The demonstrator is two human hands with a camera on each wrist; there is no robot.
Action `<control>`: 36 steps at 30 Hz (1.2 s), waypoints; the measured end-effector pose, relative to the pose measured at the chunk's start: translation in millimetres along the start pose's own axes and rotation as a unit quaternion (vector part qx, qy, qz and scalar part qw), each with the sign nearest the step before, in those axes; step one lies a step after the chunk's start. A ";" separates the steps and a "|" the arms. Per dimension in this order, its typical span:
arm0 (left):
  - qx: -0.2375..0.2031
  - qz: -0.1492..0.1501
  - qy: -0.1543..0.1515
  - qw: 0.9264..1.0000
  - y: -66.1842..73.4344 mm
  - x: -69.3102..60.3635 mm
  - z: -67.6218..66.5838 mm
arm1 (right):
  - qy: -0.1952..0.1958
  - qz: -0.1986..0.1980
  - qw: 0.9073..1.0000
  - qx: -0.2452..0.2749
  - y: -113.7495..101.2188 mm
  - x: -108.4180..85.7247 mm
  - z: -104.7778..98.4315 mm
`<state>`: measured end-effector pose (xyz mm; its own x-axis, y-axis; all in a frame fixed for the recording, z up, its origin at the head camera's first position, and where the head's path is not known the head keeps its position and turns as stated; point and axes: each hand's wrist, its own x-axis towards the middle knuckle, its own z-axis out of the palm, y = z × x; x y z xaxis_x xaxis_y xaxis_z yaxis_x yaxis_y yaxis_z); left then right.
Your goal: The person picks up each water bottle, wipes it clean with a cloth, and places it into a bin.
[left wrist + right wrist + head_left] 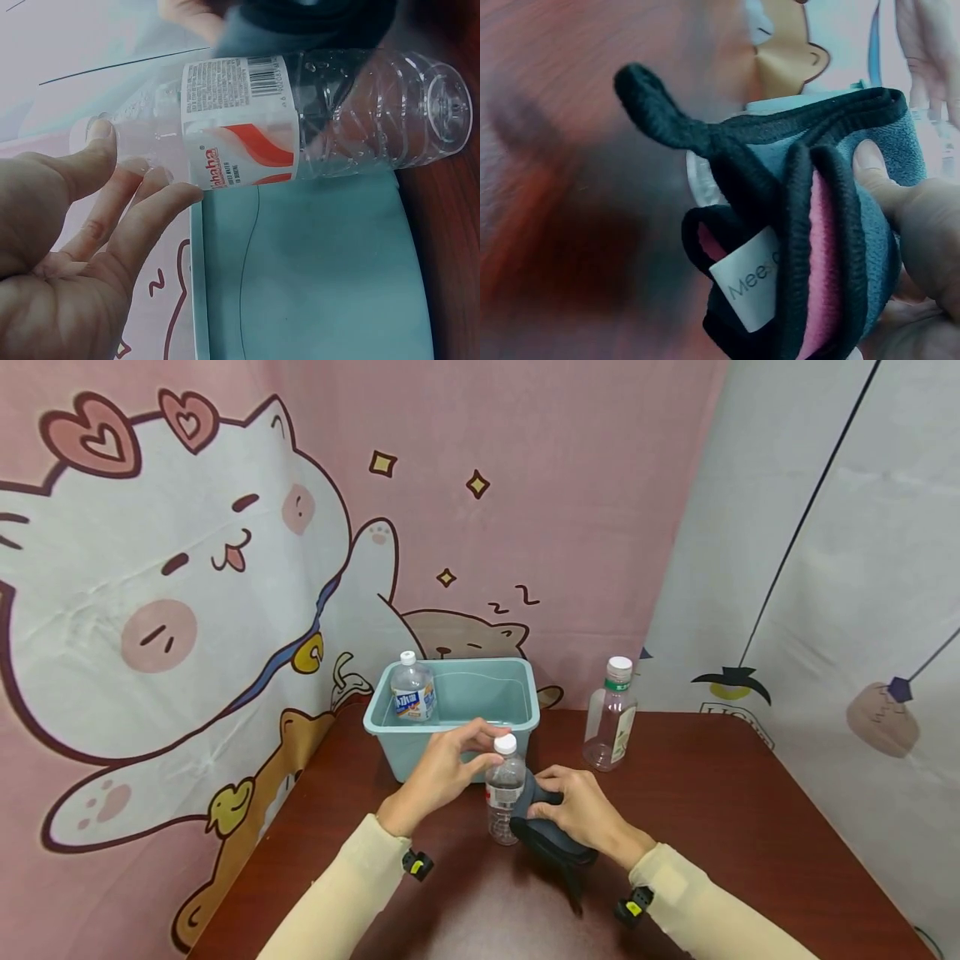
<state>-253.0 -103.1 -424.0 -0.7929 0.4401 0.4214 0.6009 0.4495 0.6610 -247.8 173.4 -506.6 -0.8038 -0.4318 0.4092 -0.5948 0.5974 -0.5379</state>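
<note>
My left hand (457, 760) holds a clear plastic bottle (360, 112) by its white-capped neck, thumb and fingertips pinching near the cap. The bottle stands upright in front of the bin, with a red and white label around its middle. In my right hand (581, 806) is a folded grey-blue cloth (885, 150) with black edging, a pink inner side, a hanging loop and a white tag. The cloth lies against the bottle's right side in the head view. Part of the bottle is hidden behind the cloth in the right wrist view.
A light teal bin (480, 693) stands at the back of the brown table (720, 827). Inside it, on the left, is a clear bottle (412, 689) with a blue and white label. Another clear bottle (611, 714), with a white cap and green neck ring, stands right of the bin.
</note>
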 end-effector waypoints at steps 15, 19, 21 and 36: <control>0.005 0.013 0.005 1.000 0.6 0.9 1.4 | -0.099 -0.037 0.993 -0.054 22.5 -5.3 21.1; 0.002 0.012 0.005 1.000 -0.2 1.0 2.1 | -0.101 -0.043 0.992 -0.059 22.3 -4.6 24.2; 0.002 0.014 0.007 1.000 -0.9 0.8 2.6 | -0.097 -0.044 0.992 -0.062 22.3 -5.1 25.2; 0.010 0.022 0.014 1.000 -1.5 2.5 4.8 | -0.041 -0.016 0.999 -0.026 21.3 -9.4 20.2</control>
<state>-255.4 -99.0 -426.9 -0.7677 0.4375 0.4683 0.6373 0.4449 0.6292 -253.1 176.5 -536.8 -0.7835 -0.5041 0.3632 -0.6210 0.6150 -0.4860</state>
